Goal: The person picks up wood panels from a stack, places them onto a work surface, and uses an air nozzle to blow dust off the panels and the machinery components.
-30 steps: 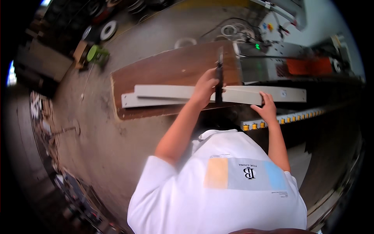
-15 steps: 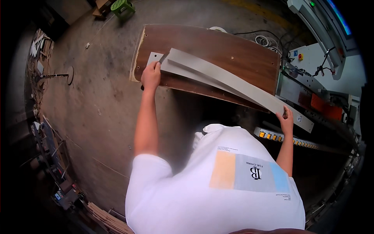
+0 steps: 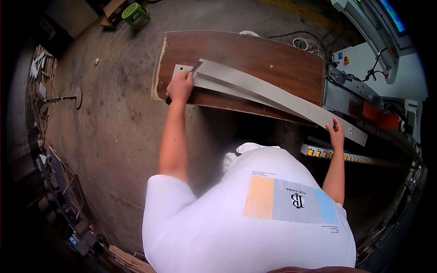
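Bare concrete floor (image 3: 114, 118), stained and scuffed, spreads under a dark brown wooden board (image 3: 255, 59) that serves as the work surface, with a grey-and-white machine (image 3: 364, 91) butting against its right end. On the board lie long pale grey panels (image 3: 273, 93), stacked and slightly fanned, running from the board's left part out past its front right edge toward the machine. The left hand (image 3: 180, 87) is closed around the left end of the strips, at the board's near edge, fingers curled over the top (a small dark tool handle seems to poke out beneath the fist, though it is too small to be sure). The right hand (image 3: 336, 132) sits at the far opposite end, fingers pressed flat against the panel's lower edge; whether it actually grasps it or merely steadies it I cannot tell. Thus the panels span the whole gap between the two hands. A green plastic stool (image 3: 135, 10) stands well apart on the floor beyond the board, and white cables (image 3: 302, 43) coil near the machine.
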A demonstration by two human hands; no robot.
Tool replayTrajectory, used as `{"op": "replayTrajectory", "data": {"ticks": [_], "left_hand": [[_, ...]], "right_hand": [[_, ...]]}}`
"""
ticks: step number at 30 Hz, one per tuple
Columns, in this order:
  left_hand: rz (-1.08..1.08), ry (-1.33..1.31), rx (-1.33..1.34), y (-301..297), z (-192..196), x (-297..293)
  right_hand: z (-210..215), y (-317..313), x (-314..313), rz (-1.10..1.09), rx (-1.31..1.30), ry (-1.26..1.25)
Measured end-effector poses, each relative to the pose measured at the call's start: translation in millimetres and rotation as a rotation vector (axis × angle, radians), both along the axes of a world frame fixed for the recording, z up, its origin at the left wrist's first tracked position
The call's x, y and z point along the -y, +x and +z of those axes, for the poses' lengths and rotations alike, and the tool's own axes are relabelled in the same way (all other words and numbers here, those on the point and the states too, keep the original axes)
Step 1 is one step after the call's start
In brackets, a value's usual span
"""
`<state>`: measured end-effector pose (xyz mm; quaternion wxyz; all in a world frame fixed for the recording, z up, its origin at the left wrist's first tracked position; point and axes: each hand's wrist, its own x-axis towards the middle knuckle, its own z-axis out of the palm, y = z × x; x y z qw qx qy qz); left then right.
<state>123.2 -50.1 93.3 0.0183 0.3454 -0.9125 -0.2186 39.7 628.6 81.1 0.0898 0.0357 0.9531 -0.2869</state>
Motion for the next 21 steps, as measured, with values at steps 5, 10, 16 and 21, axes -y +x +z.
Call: {"op": "replayTrajectory", "data": {"ticks": [5, 10, 16, 21], "left_hand": [[-0.039, -0.006, -0.074, 3.3, -9.3, -22.3], [-0.102, -0.038, -0.107, 4.0, -5.8, -74.0], [-0.2, -0.002, -0.131, 1.4, -1.3, -155.5], [-0.303, 0.019, -0.095, 8.1, -0.9, -219.3]], "right_hand": [[-7.1, 0.4, -8.0, 0.001, -0.013, -0.011], [-5.1, 1.1, -3.8, 0.004, -0.015, -0.01], [-10.1, 7.0, -2.5, 0.048, -0.056, -0.023], [-8.7, 24.6, 34.2, 0.079, -0.038, -0.056]]}}
